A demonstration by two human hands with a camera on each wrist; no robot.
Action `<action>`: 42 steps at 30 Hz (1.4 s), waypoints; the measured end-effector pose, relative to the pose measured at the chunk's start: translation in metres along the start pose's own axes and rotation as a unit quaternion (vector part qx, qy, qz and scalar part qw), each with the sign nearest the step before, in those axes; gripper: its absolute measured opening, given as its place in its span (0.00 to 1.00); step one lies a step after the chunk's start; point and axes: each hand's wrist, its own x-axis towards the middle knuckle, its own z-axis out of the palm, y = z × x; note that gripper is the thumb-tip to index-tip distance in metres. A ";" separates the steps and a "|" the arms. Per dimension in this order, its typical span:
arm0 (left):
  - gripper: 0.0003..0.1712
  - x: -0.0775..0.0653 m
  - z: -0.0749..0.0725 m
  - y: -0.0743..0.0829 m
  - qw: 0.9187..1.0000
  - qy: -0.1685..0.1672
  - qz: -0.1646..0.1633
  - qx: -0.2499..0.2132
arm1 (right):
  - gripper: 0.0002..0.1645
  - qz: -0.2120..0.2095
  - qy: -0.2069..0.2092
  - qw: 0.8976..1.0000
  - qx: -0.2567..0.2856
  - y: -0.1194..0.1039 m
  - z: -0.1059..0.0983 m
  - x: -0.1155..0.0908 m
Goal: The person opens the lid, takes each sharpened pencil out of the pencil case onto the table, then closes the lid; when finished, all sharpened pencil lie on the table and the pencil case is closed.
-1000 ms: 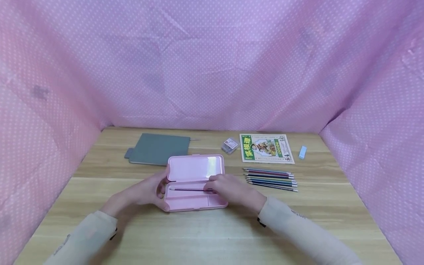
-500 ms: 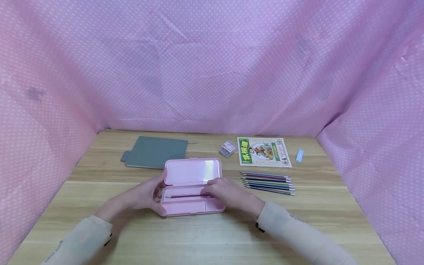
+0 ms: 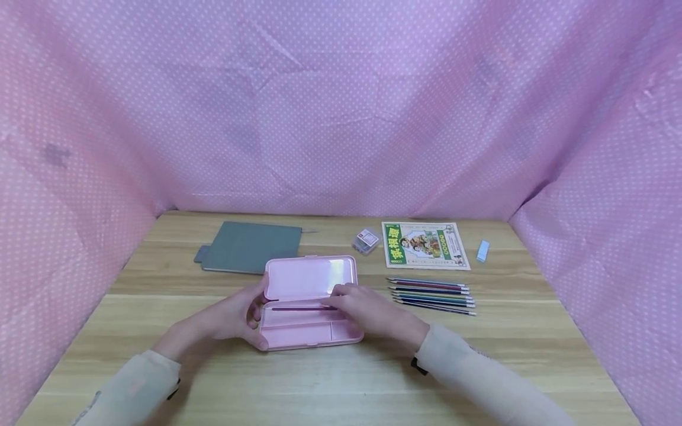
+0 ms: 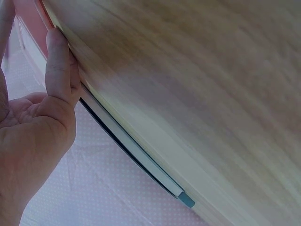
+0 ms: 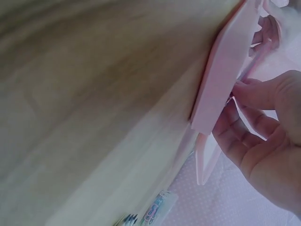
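Observation:
An open pink pencil case (image 3: 303, 279) lies on the table with its lid tipped back; its tray has a long rear compartment and smaller front ones. My left hand (image 3: 234, 315) grips the left end, thumb at the front corner and fingers behind. In the left wrist view, the fingers (image 4: 59, 66) of that hand rest along the case's edge. My right hand (image 3: 370, 310) reaches over the right end and pinches a dark pencil (image 3: 298, 308) lying along the hinge side of the rear compartment. The pencil's right end is hidden by the fingers in the head view.
Several pencils (image 3: 431, 296) lie in a row to the right. Behind them are a green-and-white illustrated booklet (image 3: 426, 245), a pale blue eraser (image 3: 482, 251) and a small clear box (image 3: 366, 241). A grey-green notebook (image 3: 253, 245) lies behind the case on the left.
The pencil in my right hand has shifted away from the divider toward the hinge side of the rear compartment. My left hand keeps its grip on the case. The head view has tilted slightly.

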 end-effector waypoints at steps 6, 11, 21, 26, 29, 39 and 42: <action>0.80 0.000 -0.002 0.002 1.000 -0.003 -0.008 0.001 | 0.25 0.002 0.034 0.999 0.037 -0.002 -0.009 -0.005; 0.80 0.000 -0.001 0.002 1.000 -0.007 -0.005 0.002 | 0.20 -0.020 0.078 0.995 0.057 0.003 -0.022 -0.016; 0.80 0.000 0.000 0.001 1.000 -0.005 -0.006 0.002 | 0.20 -0.044 0.142 0.986 0.082 0.027 -0.057 -0.065; 0.81 0.000 0.000 0.001 1.000 -0.006 -0.007 0.001 | 0.24 -0.034 0.176 0.981 0.068 0.048 -0.058 -0.101; 0.81 -0.001 -0.001 0.001 1.000 -0.005 -0.012 0.002 | 0.27 -0.028 0.187 0.979 0.070 0.062 -0.056 -0.122; 0.81 -0.002 0.001 0.002 1.000 -0.001 -0.009 0.012 | 0.28 0.047 0.185 0.982 0.013 0.094 -0.042 -0.182; 0.81 -0.002 0.001 0.002 1.000 -0.002 -0.008 0.012 | 0.28 0.053 0.184 0.981 -0.018 0.099 -0.036 -0.193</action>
